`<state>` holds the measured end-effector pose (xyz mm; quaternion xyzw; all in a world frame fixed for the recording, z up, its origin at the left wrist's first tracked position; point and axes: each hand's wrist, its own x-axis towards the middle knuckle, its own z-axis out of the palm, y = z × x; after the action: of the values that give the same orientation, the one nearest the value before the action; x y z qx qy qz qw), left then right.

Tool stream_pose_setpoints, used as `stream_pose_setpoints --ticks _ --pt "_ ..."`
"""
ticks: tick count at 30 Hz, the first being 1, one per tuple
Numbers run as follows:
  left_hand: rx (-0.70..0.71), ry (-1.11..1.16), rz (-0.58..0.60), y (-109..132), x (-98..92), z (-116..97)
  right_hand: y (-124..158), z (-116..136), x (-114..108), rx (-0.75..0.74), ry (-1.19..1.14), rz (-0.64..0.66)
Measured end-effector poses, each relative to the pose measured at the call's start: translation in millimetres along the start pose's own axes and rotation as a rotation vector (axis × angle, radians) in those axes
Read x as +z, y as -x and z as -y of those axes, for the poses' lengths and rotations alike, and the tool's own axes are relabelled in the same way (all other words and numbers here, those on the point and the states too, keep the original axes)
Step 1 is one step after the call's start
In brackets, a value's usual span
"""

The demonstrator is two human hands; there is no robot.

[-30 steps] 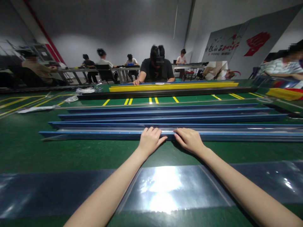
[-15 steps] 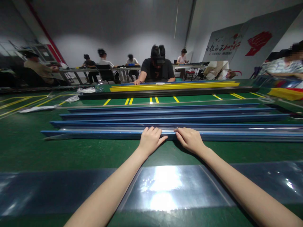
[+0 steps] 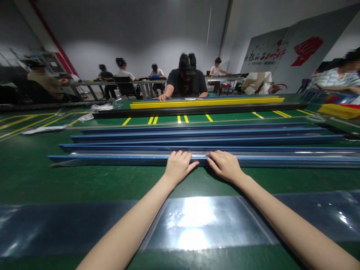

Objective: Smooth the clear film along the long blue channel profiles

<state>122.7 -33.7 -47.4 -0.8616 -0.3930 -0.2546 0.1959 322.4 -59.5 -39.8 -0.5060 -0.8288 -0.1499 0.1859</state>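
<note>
The nearest long blue channel strip point(image 3: 118, 161) lies across the green table, with a pale or clear layer along its inside. My left hand point(image 3: 179, 165) is closed over its front wall, fingers curled over the top edge and thumb along the front. Just to the right, my right hand point(image 3: 225, 164) grips the same wall, its index finger and thumb near the edge; its other fingertips are hidden inside the channel. A short gap separates the hands. Between my forearms and the table lies a wide clear plastic sheet point(image 3: 70, 225) that reflects the light.
Several more blue strips point(image 3: 197, 132) lie parallel behind. Further back are a black strip point(image 3: 239, 108) and a yellow strip point(image 3: 202, 102). Across the table a person point(image 3: 187, 80) leans over with a hand on the strips. Crumpled clear film point(image 3: 102, 107) lies at the left.
</note>
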Motion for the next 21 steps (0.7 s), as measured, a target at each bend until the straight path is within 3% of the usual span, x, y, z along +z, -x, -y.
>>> stream_pose_setpoints --ticks 21 --pt "-0.001 0.011 0.002 -0.2 -0.5 0.3 -0.9 0.2 0.0 0.021 -0.012 -0.005"
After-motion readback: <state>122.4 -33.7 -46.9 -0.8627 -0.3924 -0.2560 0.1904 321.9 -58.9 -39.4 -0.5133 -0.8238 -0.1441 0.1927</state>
